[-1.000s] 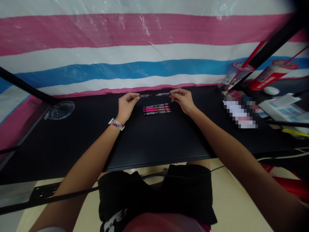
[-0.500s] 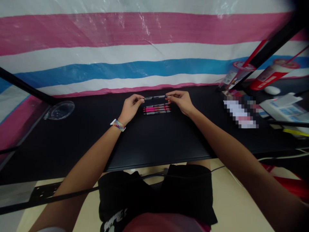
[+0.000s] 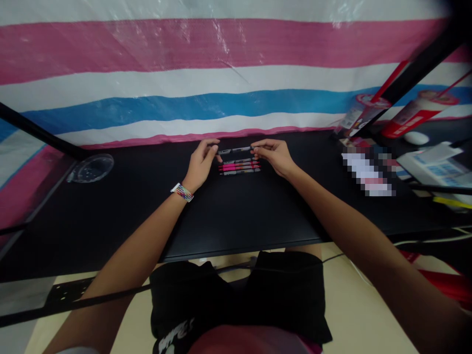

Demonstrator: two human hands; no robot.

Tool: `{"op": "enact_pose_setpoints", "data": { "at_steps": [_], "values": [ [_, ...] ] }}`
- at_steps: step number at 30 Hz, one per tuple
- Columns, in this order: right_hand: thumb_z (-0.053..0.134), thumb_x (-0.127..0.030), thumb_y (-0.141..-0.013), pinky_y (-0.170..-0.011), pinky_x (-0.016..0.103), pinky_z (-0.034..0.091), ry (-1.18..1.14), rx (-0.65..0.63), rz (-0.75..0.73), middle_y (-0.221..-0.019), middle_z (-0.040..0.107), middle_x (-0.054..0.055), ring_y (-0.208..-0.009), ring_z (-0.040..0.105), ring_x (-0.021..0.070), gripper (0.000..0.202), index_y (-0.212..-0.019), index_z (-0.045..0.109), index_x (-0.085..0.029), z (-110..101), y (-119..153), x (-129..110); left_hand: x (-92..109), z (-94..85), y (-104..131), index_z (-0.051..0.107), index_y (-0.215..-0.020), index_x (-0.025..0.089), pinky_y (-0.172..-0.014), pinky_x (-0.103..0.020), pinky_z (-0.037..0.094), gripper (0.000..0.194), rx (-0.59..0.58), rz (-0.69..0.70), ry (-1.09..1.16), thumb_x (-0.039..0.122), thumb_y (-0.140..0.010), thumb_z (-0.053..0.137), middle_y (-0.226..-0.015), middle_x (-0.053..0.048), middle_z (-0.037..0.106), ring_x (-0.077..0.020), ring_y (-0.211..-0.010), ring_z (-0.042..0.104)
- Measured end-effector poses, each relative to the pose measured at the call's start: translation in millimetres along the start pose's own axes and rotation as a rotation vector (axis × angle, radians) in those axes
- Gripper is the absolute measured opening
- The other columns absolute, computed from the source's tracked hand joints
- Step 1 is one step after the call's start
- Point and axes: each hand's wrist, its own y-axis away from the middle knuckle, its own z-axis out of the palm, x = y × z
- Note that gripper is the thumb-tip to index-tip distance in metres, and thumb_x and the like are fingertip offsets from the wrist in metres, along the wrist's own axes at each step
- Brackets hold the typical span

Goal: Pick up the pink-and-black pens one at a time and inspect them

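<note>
From my seat I see both hands out over the far middle of the black worktop (image 3: 236, 216), holding one dark pen (image 3: 236, 150) between them. My left hand (image 3: 201, 162) pinches the pen's left end with thumb and fingertips, and my right hand (image 3: 275, 155) pinches its right end the same way, so each hand is closed on the pen. The pen lies level, running from 9 o'clock to 3 o'clock, and sits just off the worktop at the 12 o'clock side of a short row of pens (image 3: 239, 167).

That row lies flat on the worktop, the pens side by side and parallel to the held one; the middle ones are pink, the outer ones darker. I cannot tell whether the held pen touches the nearest pen in the row.

A striped band (image 3: 182, 192) is on my left wrist. At 9 o'clock from the hands, well apart, a clear round dish (image 3: 91, 168) rests near the worktop's edge. At 3 o'clock, a blurred patch covers some items, with papers (image 3: 431, 164) beyond them and two red-and-white cups (image 3: 416, 115) standing against the striped sheet (image 3: 184, 73) that backs the worktop.
</note>
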Motion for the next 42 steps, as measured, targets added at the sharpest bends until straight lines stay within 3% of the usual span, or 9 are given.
{"op": "enact_pose_setpoints", "data": {
  "at_steps": [5, 9, 15, 17, 19, 22, 24, 32, 42],
  "values": [
    [0.094, -0.038, -0.076, -0.089, 0.045, 0.067, -0.023, 0.006, -0.015, -0.091, 0.084, 0.008, -0.076, 0.074, 0.0211, 0.029, -0.099, 0.087, -0.021, 0.9, -1.2, 2.8, 5.5, -1.7, 0.5, 0.062, -0.149, 0.031, -0.106, -0.042, 0.059, 0.059, 0.038, 0.117, -0.082, 0.04, -0.096, 0.087, -0.122, -0.007, 0.081, -0.0258, -0.118, 0.077],
    [0.095, -0.039, -0.075, -0.088, 0.046, 0.066, -0.024, 0.005, -0.018, -0.092, 0.084, 0.008, -0.079, 0.075, 0.0227, 0.03, -0.099, 0.087, -0.022, 0.4, -2.3, 5.1, 10.6, -2.5, 1.9, 0.07, -0.142, 0.029, -0.102, -0.044, 0.06, 0.032, 0.028, 0.045, -0.106, 0.036, -0.111, 0.066, -0.101, -0.003, 0.082, -0.0234, -0.099, 0.079],
    [0.094, -0.037, -0.074, -0.087, 0.045, 0.065, -0.038, 0.005, -0.017, -0.089, 0.083, 0.008, -0.075, 0.073, 0.0209, 0.029, -0.097, 0.087, -0.02, 2.1, -0.7, 1.7, 11.1, -2.2, 2.9, 0.069, -0.143, 0.03, -0.112, -0.05, 0.056, 0.045, 0.059, 0.11, -0.193, 0.031, -0.1, 0.082, -0.127, -0.007, 0.082, -0.0291, -0.122, 0.075],
    [0.094, -0.037, -0.076, -0.087, 0.045, 0.065, -0.027, 0.006, -0.02, -0.091, 0.083, 0.008, -0.077, 0.073, 0.021, 0.029, -0.099, 0.086, -0.021, 1.9, -0.5, 1.6, 9.0, -2.3, 2.9, 0.077, -0.128, 0.029, -0.107, -0.051, 0.056, 0.021, 0.05, 0.053, -0.223, 0.035, -0.108, 0.072, -0.112, -0.005, 0.085, -0.0278, -0.109, 0.076],
    [0.093, -0.038, -0.077, -0.087, 0.045, 0.065, -0.013, 0.012, -0.022, -0.092, 0.083, 0.008, -0.078, 0.073, 0.0212, 0.029, -0.099, 0.086, -0.021, 1.4, -0.6, 2.1, 7.4, -2.3, 2.8, 0.081, -0.108, 0.028, -0.102, -0.05, 0.057, 0.016, 0.033, 0.031, -0.244, 0.034, -0.111, 0.067, -0.098, -0.004, 0.084, -0.0266, -0.1, 0.075],
    [0.093, -0.037, -0.077, -0.086, 0.044, 0.065, -0.019, 0.023, -0.026, -0.09, 0.083, 0.007, -0.076, 0.072, 0.0203, 0.027, -0.098, 0.087, -0.021, 0.7, -1.0, 3.2, 8.3, -1.8, 3.0, 0.081, -0.103, 0.028, -0.102, -0.048, 0.059, 0.006, 0.045, 0.071, -0.229, 0.023, -0.101, 0.079, -0.105, -0.003, 0.085, -0.0263, -0.104, 0.075],
    [0.093, -0.036, -0.077, -0.084, 0.043, 0.065, -0.03, 0.024, -0.024, -0.088, 0.082, 0.007, -0.074, 0.072, 0.0198, 0.026, -0.097, 0.087, -0.02, 0.7, -1.2, 3.2, 10.6, -1.3, 3.4, 0.082, -0.107, 0.029, -0.103, -0.048, 0.059, 0.015, 0.076, 0.097, -0.211, 0.019, -0.096, 0.083, -0.111, -0.003, 0.084, -0.0262, -0.108, 0.076],
    [0.094, -0.035, -0.075, -0.084, 0.043, 0.064, -0.056, 0.03, -0.028, -0.088, 0.082, 0.006, -0.074, 0.071, 0.019, 0.026, -0.096, 0.087, -0.021, 1.9, -0.9, 0.3, 11.9, -0.9, 3.2, 0.086, -0.114, 0.03, -0.104, -0.049, 0.061, 0.015, 0.103, 0.083, -0.164, 0.025, -0.101, 0.08, -0.112, -0.004, 0.087, -0.0256, -0.107, 0.078],
    [0.09, -0.031, -0.076, -0.087, 0.039, 0.064, -0.154, 0.023, 0.059, -0.087, 0.079, 0.005, -0.081, 0.071, 0.0196, 0.022, -0.095, 0.085, -0.022, 6.8, 3.4, -7.4, 23.6, -2.3, 2.9, 0.087, -0.109, 0.031, -0.105, -0.051, 0.06, 0.009, 0.158, 0.204, -0.215, 0.029, -0.102, 0.081, -0.108, -0.003, 0.087, -0.0272, -0.108, 0.077]
  ]
}}
